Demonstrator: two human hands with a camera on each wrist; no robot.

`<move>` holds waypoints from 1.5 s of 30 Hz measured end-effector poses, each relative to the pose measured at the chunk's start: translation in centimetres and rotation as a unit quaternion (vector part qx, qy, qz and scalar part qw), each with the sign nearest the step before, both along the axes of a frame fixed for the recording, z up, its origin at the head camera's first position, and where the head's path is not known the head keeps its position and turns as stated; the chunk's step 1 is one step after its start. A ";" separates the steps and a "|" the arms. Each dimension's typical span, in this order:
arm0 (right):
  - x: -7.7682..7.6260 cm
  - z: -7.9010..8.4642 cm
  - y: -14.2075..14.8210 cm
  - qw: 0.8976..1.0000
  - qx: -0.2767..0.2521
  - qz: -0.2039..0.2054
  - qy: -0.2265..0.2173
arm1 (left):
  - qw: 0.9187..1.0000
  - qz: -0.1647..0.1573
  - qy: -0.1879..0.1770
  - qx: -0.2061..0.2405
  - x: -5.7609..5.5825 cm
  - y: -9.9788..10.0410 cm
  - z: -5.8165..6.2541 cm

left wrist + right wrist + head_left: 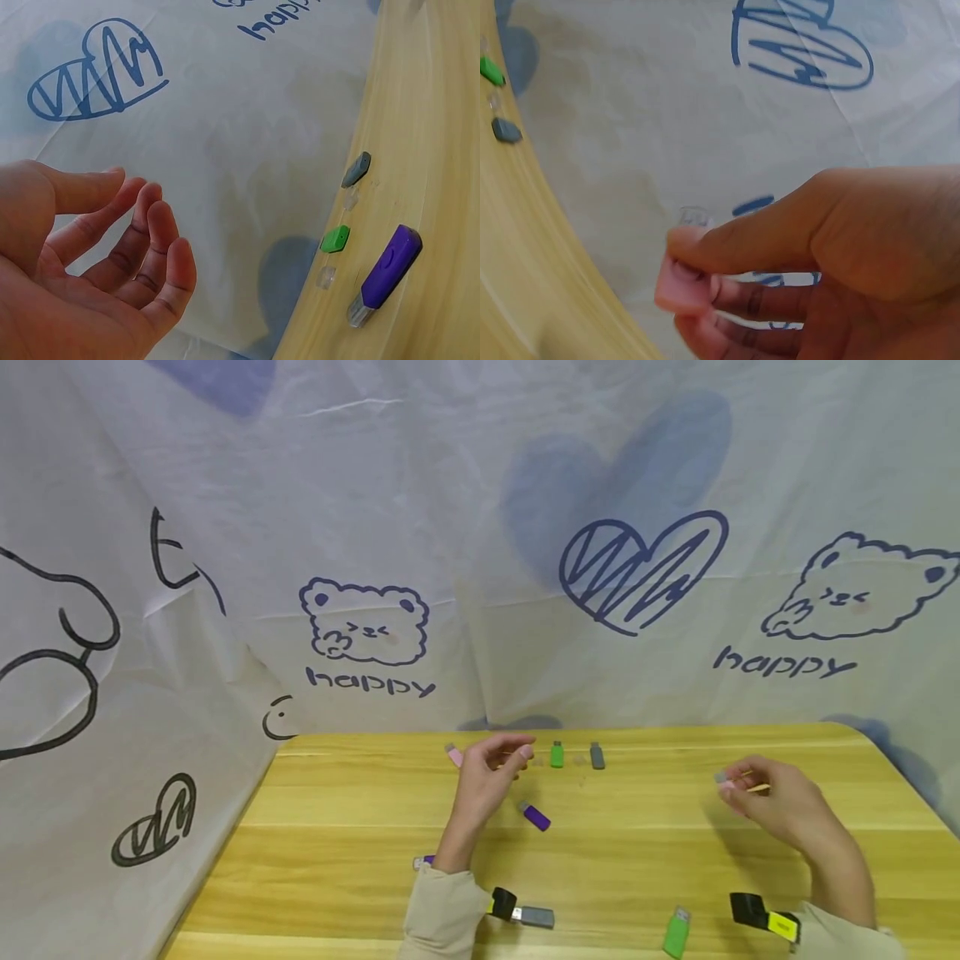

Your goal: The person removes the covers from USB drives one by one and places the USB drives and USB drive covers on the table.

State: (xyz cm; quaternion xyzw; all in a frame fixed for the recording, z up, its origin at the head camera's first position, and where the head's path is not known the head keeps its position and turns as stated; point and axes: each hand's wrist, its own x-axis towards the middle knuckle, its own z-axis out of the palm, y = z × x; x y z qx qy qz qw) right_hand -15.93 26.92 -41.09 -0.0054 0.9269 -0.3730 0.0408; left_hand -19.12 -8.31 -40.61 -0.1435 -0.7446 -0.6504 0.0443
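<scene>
The pink stick is in my right hand, raised above the right part of the table. Thumb and fingers pinch it closely; the thumb covers part of the body, and its pale plug shows beyond the thumb tip, blurred in the right wrist view. My left hand is loosely curved, with nothing visible in its hold; in the head view a gap shows between thumb and forefinger.

Behind the left hand lies a second pink stick, its lower end hidden by that hand. To the right of the hand, along the far edge, lie a green stick and a grey stick, well apart from the held one. Near these are small translucent pieces, too faint to identify.

Nearer me is a purple stick; another purple stick is partly covered by my left wrist. A near grey stick lies just beside the left wristband, and a near green stick close to the lower frame edge. Both sleeves are cut off there. Beyond the table hangs a white cloth with drawn hearts and bears; some drawings are cropped at the frame's sides.
</scene>
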 end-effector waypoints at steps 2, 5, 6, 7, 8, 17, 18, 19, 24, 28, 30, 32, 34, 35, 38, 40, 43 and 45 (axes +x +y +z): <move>-0.1 0.2 -0.7 1.000 -0.006 -0.004 0.018 | 1.000 -0.003 -0.002 0.004 0.0 0.1 0.0; -0.2 0.5 -1.7 0.999 -0.019 -0.013 0.040 | 1.000 -0.005 -0.001 0.007 0.0 0.2 0.0; -0.3 0.6 -2.1 0.998 -0.022 -0.016 0.049 | 1.000 -0.006 -0.002 0.008 0.1 0.3 0.0; -0.4 0.7 -2.5 0.998 -0.026 -0.018 0.057 | 1.000 -0.008 -0.003 0.008 0.1 0.3 0.0; -0.5 0.7 -2.8 0.997 -0.030 -0.019 0.065 | 1.000 -0.009 -0.004 0.007 0.1 0.4 0.0; -1.1 0.8 -7.0 0.989 -0.055 -0.018 0.138 | 1.000 -0.027 -0.010 0.009 0.4 0.9 0.3; -1.2 0.8 -7.5 0.988 -0.056 -0.017 0.141 | 0.999 -0.029 -0.011 0.010 0.4 1.0 0.3; -1.3 0.7 -8.1 0.988 -0.059 -0.015 0.142 | 0.999 -0.031 -0.014 0.013 0.4 1.0 0.3; -1.5 0.5 -10.2 0.985 -0.090 0.006 0.148 | 0.998 -0.045 -0.024 0.021 0.6 1.4 0.3; -1.6 0.4 -11.4 0.980 -0.125 0.025 0.151 | 0.998 -0.053 -0.025 0.026 0.5 1.7 0.2; -1.7 0.3 -11.8 0.978 -0.141 0.031 0.149 | 0.998 -0.059 -0.022 0.031 0.5 1.8 0.0; -1.8 0.3 -12.3 0.976 -0.158 0.036 0.143 | 0.997 -0.066 -0.019 0.037 0.4 2.0 -0.1; -1.9 0.2 -12.7 0.975 -0.171 0.041 0.136 | 0.996 -0.073 -0.017 0.044 0.4 2.2 -0.1; -1.9 0.2 -13.0 0.974 -0.176 0.044 0.135 | 0.996 -0.077 -0.018 0.049 0.4 2.3 -0.1; -1.8 0.1 -13.6 0.972 -0.187 0.052 0.135 | 0.994 -0.083 -0.022 0.062 0.5 2.5 -0.1; -1.8 0.1 -14.0 0.970 -0.190 0.054 0.140 | 0.994 -0.084 -0.028 0.070 0.5 2.5 -0.1; -1.8 0.1 -14.4 0.969 -0.198 0.056 0.137 | 0.993 -0.081 -0.029 0.081 0.4 2.6 -0.4; -1.8 0.0 -14.6 0.968 -0.202 0.059 0.134 | 0.993 -0.076 -0.030 0.088 0.1 2.6 -0.9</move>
